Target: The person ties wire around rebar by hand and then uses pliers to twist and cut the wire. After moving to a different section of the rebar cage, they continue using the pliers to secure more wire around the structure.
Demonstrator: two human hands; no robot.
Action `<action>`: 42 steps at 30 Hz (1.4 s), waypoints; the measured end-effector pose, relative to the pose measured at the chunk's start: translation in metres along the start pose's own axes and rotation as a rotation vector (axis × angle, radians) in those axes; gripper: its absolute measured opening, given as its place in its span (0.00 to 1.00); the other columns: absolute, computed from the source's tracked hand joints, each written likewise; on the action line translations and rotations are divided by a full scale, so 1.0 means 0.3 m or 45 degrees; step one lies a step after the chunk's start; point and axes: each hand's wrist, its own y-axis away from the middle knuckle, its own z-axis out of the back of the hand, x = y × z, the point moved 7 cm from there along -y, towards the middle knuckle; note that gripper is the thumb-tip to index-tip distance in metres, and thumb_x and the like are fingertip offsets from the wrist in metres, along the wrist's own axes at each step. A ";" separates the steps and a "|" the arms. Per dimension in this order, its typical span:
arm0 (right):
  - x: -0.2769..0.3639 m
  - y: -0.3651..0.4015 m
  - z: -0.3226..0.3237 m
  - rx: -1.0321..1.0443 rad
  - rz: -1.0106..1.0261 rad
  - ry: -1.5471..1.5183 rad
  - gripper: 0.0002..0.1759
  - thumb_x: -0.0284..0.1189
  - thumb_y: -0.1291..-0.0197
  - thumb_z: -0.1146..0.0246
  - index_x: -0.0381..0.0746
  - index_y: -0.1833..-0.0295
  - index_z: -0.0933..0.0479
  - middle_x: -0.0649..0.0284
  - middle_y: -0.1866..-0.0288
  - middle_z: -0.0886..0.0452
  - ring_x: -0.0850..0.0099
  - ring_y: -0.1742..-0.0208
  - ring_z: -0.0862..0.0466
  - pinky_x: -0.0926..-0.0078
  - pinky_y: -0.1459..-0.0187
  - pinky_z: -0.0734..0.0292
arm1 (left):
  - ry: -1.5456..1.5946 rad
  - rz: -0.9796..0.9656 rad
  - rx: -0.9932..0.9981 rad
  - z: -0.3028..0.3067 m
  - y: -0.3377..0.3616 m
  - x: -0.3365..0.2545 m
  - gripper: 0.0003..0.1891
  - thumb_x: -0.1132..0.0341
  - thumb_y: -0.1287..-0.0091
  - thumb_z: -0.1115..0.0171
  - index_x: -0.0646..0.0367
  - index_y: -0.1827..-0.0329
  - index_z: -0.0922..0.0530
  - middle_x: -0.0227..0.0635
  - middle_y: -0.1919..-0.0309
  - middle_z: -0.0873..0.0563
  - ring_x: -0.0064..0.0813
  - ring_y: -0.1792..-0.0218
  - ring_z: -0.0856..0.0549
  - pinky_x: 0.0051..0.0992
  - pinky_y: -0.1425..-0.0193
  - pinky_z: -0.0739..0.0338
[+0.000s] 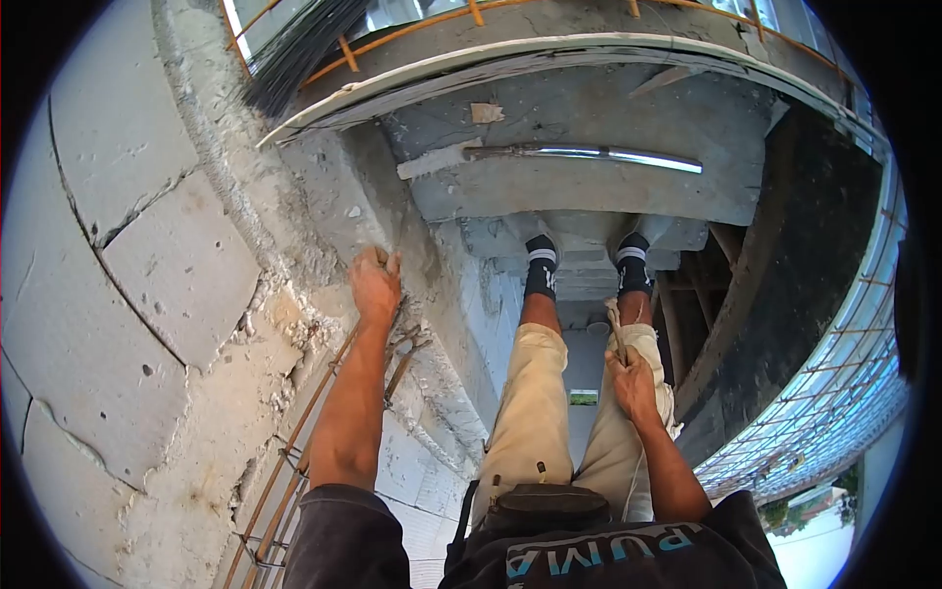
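Note:
My left hand (376, 285) rests on the rough concrete ledge (339, 211) beside the stairwell, fingers bent against its edge. In front of my right shin, my right hand (633, 385) is closed round a slim brown stick-like thing (616, 329). Its upper end stands out above my fist near the ankle, and I cannot tell its exact kind. A long shiny metal bar (628, 157) lies on the concrete step (589, 191) just ahead of my feet.
A light block wall (147, 236) rises on the left, with rusty rebar (285, 471) below my left arm. A bundle of dark wires (294, 64) and a thin curved board edge (589, 41) are ahead. On the right, a dark curved panel (785, 265) borders a rebar grid (834, 393).

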 end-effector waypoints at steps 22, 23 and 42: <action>0.558 -0.134 -0.224 0.577 -0.019 -1.041 0.29 0.49 0.31 0.37 0.33 0.41 0.24 0.58 0.54 0.13 0.77 0.65 0.20 0.77 0.66 0.22 | 1.786 0.592 0.525 0.089 0.636 -0.589 0.12 0.59 0.23 0.42 0.55 0.60 0.33 0.22 0.80 0.35 0.14 0.80 0.37 0.21 0.76 0.39; 0.568 -0.129 -0.239 0.637 -0.038 -1.167 0.29 0.48 0.31 0.36 0.34 0.40 0.25 0.58 0.54 0.13 0.78 0.65 0.19 0.78 0.66 0.22 | 1.829 0.616 0.596 0.075 0.666 -0.596 0.11 0.59 0.23 0.43 0.54 0.60 0.32 0.22 0.80 0.35 0.14 0.81 0.38 0.21 0.77 0.40; 0.429 -0.030 -0.150 1.188 0.309 -0.084 0.18 0.38 0.46 0.27 0.35 0.59 0.17 0.62 0.72 0.19 0.75 0.72 0.21 0.72 0.69 0.25 | 2.064 1.519 1.817 -0.040 0.612 -0.496 0.26 0.42 0.27 0.44 0.61 0.52 0.21 0.40 0.63 0.15 0.13 0.77 0.32 0.13 0.80 0.40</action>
